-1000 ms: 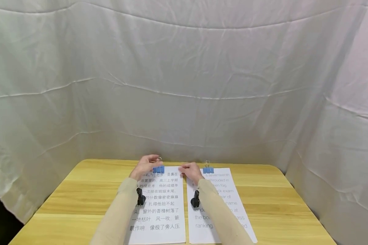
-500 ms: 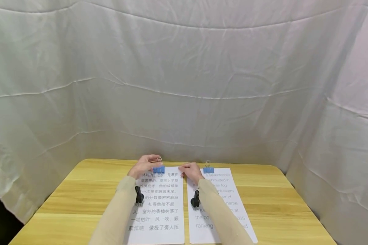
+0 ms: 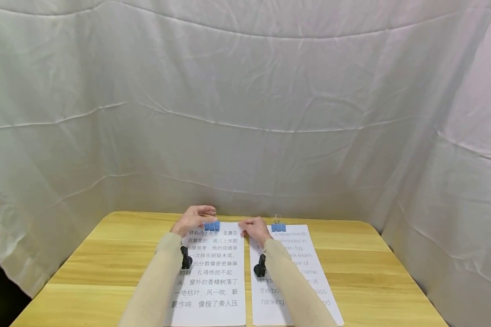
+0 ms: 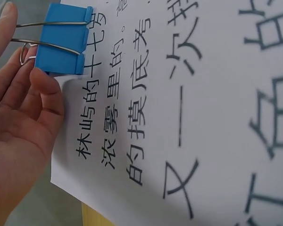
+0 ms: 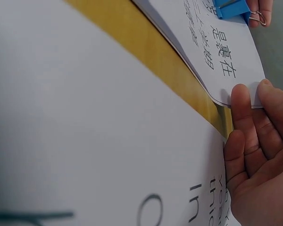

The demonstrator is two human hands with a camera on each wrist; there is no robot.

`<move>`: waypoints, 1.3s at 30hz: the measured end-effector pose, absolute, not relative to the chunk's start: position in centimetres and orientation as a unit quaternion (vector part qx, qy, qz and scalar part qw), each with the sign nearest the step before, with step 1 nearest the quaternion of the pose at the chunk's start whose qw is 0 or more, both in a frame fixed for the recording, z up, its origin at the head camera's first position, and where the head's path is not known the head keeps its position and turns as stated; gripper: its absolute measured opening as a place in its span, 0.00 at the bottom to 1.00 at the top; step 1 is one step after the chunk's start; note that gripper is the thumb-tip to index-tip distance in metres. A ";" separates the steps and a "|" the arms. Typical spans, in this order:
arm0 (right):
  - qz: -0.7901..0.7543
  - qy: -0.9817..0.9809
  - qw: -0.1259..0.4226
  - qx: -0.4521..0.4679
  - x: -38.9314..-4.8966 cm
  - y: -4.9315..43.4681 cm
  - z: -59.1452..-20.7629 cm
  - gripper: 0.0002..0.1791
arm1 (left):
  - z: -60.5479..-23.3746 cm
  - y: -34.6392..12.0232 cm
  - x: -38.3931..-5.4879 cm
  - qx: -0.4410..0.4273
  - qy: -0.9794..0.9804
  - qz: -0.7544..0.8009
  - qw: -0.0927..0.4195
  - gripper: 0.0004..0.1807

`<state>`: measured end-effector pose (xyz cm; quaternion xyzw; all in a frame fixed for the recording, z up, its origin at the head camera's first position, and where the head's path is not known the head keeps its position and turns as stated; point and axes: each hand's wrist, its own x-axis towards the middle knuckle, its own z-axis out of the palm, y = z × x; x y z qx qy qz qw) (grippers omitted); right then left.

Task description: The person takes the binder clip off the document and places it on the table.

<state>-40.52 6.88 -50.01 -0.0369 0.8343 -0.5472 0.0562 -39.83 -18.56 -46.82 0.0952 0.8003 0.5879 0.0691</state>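
shifting barely, your left hand (image 4: 19,127) curls fingers round the blue clip (image 4: 61,40); your right hand (image 5: 262,155) pinches a page stack (image 3: 214,277) corner, likely steadying it.

Wears a cream left sleeve (image 3: 155,277) and matching right sleeve (image 3: 296,279), long, plain and reaching to the wrists. Carries a small black wrist camera (image 3: 260,267) on each inner forearm, slim above and rounded below. Leaves left hand (image 3: 191,220) and right hand (image 3: 257,228) bare.
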 end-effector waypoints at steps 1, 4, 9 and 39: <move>-0.550 0.833 0.059 -0.033 -40.5 6.9 -50.0 0.13 | -46.9 -18.5 -39.9 0.096 0.801 0.588 0.067 0.33; -0.558 0.827 0.062 -0.028 -40.6 6.8 -49.9 0.12 | -46.8 -18.4 -40.1 0.097 0.797 0.592 0.064 0.32; -0.560 0.825 0.064 -0.028 -40.8 6.9 -49.7 0.12 | -46.7 -18.2 -40.4 0.092 0.797 0.594 0.061 0.31; -0.556 0.828 0.060 -0.033 -40.4 6.8 -49.9 0.11 | -45.8 -17.6 -40.1 0.029 0.787 0.613 -0.058 0.24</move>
